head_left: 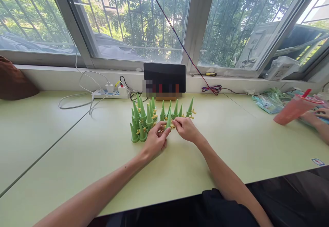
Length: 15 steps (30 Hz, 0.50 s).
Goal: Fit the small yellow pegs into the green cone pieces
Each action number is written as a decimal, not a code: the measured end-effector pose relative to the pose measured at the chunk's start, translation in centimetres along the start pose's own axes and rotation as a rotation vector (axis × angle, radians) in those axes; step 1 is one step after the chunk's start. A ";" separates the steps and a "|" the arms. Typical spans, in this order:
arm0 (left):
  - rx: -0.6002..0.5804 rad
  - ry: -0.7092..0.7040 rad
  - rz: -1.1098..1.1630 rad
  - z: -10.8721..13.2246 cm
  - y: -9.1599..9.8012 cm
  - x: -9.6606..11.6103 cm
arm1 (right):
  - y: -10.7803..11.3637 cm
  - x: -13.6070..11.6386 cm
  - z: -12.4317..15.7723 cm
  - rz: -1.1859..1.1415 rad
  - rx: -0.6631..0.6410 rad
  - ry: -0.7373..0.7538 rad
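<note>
Between my hands stands a green plastic spike, cone-shaped with its tip up, and a small yellow valve at its side. My left hand grips the spike near its base, thumb in front. With fingers pinched, my right hand is at the spike's yellow valve; the fingertips partly hide it. Several like green spikes stand upright in a group just left of and behind my left hand. Another few spikes stand behind my hands, the rightmost leaning slightly.
At the back, a dark tablet leans on a stand. Left of it lies a power strip with white cables. Cable coils rest by the window sill. On the right are a red drink cup, plastic bags and another person's hand.
</note>
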<state>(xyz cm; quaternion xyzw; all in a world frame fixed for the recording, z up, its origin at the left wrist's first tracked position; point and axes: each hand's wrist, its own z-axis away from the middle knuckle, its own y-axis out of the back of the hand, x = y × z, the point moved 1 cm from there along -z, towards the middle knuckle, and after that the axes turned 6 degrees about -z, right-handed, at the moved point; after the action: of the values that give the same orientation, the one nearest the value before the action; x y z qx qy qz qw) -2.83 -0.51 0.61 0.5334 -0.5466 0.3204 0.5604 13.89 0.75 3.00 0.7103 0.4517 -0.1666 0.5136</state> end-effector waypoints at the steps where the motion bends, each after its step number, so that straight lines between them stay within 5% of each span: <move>1: 0.002 -0.001 0.005 0.0 0.0 -0.1 | 0.0 0.0 0.0 0.004 0.001 -0.011; 15: 0.029 0.045 0.020 0.3 -0.4 0.6 | 0.5 -0.2 -0.1 -0.202 0.001 -0.146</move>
<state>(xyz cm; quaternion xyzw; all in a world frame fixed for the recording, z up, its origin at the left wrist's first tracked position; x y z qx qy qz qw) -2.41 -1.01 0.99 0.5287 -0.5343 0.3460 0.5616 14.16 0.71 3.41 0.6472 0.4824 -0.2690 0.5254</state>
